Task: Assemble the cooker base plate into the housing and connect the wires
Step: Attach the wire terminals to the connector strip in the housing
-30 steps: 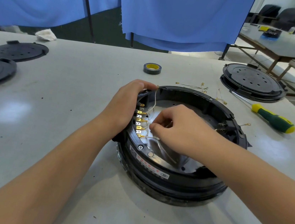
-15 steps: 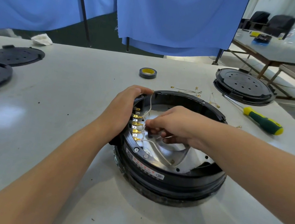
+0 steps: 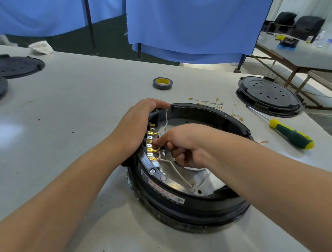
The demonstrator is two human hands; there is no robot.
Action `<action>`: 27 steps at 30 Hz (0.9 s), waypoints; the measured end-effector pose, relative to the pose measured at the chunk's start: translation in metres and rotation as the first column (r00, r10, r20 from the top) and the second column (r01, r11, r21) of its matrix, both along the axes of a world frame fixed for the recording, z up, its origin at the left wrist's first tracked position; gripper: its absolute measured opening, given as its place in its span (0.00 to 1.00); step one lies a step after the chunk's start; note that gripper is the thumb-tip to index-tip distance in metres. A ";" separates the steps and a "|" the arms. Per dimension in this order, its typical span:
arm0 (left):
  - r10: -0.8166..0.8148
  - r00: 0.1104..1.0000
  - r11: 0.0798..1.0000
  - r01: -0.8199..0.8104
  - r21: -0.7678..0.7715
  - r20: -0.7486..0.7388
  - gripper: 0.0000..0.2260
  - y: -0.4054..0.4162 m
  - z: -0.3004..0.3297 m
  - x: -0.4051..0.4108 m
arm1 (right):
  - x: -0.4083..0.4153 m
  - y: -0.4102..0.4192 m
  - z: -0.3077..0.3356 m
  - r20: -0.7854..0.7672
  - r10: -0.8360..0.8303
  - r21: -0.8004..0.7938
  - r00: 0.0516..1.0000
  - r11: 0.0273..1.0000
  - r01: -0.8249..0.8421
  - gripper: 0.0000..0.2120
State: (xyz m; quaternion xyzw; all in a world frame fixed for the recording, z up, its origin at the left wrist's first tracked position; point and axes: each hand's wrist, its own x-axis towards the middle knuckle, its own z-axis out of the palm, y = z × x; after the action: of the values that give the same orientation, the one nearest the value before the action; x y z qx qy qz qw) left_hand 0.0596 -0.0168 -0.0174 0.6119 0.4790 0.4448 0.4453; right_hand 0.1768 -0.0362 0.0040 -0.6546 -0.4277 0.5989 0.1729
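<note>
I read this as the wiring step: the base plate (image 3: pixel 178 172) already sits down inside the housing (image 3: pixel 189 204), which lies on the table (image 3: pixel 59 133) right in front of me, at the middle of the view. My left hand (image 3: pixel 133 128) curls over the housing's left rim, thumb on top, steadying it. My right hand (image 3: pixel 181 144) reaches in from the right, its grip nearly closed, fingertips pinching the end of a white wire (image 3: pixel 164 123) at the row of brass terminals (image 3: pixel 151 143) on the housing's inner left wall. I cannot tell whether the connector is seated on its tab yet.

Two more white wires run from the lower terminals to the near side of the plate. Next, I judge, the pinched connector needs a straight push onto its tab while the left hand braces the rim; a skewed push could bend the tab.

Behind the housing lies a roll of tape (image 3: pixel 162 83). To its right rear, spare leads (image 3: pixel 216 103) lie scattered on the table, with a green and yellow screwdriver (image 3: pixel 289 134) and stacked black discs (image 3: pixel 269 95) further right. Far left of the housing lie two more black plates (image 3: pixel 11 66). Beyond the table hang blue curtains (image 3: pixel 191 18), with a second table (image 3: pixel 316 54) and dark chairs at the right rear.
</note>
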 end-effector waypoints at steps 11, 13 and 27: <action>-0.005 1.000 1.000 0.005 -0.007 -0.011 0.19 -0.001 0.002 0.002 | 0.001 0.000 -0.006 0.023 -0.025 0.065 0.999 0.998 0.023 0.16; -0.023 1.000 1.000 0.023 -0.007 -0.015 0.19 0.000 0.001 0.001 | 0.002 -0.002 -0.005 0.094 -0.025 0.155 0.995 0.988 0.010 0.12; 0.014 1.000 1.000 -0.015 -0.016 -0.018 0.17 0.000 0.001 -0.002 | 0.137 0.003 0.022 0.343 -0.527 0.851 0.777 0.525 -0.019 0.05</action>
State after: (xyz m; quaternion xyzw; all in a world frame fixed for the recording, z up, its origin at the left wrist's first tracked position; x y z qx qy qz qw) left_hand 0.0574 -0.0165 -0.0165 0.6086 0.4910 0.4387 0.4429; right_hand 0.3133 -0.0329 0.0257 -0.7013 -0.5780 0.0740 0.4105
